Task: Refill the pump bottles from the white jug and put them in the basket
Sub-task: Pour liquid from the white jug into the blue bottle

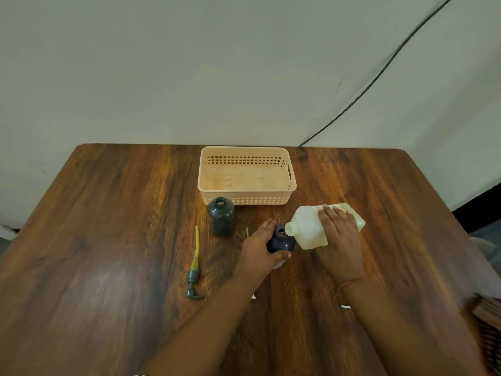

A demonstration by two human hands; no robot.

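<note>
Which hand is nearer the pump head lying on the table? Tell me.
Left. The left hand grips the dark blue bottle, right of the pump head with bare table between. The right hand, tilting the white jug, is farther right.

Likely a plain home room: wooden table [108, 240] against bare wall [189, 63], loose cable [379, 74].

White jug [311, 229] tilted, spout at the open dark-blue bottle [282, 241]; uncapped grey-green bottle [221, 217] upright before the peach basket [245, 198].

White jug [311, 229] tipped in right hand [339, 240], spout at left-held dark bottle [282, 241].
</note>
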